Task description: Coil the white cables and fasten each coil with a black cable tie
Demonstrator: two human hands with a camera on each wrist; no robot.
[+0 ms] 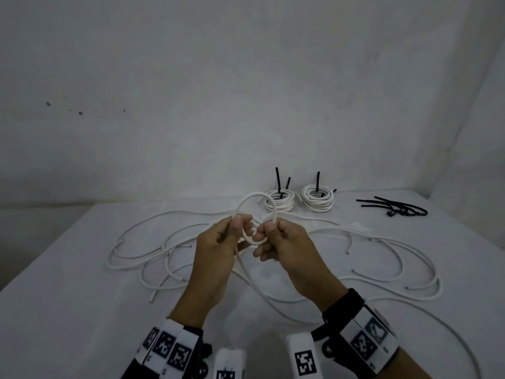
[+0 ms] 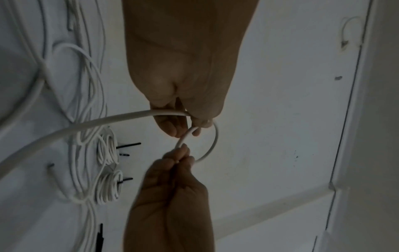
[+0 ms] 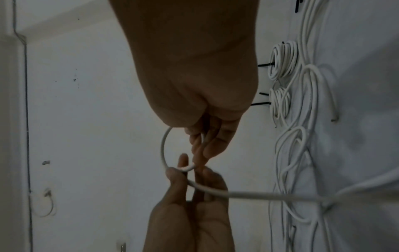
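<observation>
Both my hands are raised over the table, holding one white cable [image 1: 252, 194] bent into a small loop. My left hand [image 1: 237, 224] pinches the loop's left side between thumb and fingers, and its long tail hangs down to the table. My right hand [image 1: 269, 233] pinches the loop's right side. In the left wrist view the left hand [image 2: 185, 122] grips the cable [image 2: 214, 141] from above, with the right hand [image 2: 179, 158] below. The right wrist view shows the right hand [image 3: 205, 141] and the loop [image 3: 163, 148].
Two finished coils [image 1: 279, 204] [image 1: 318, 202], each with a black tie sticking up, stand at the back of the white table [image 1: 82, 310]. Several loose black ties [image 1: 393, 207] lie at the back right. Loose white cables [image 1: 142, 258] sprawl left and right [image 1: 404, 258] of my hands.
</observation>
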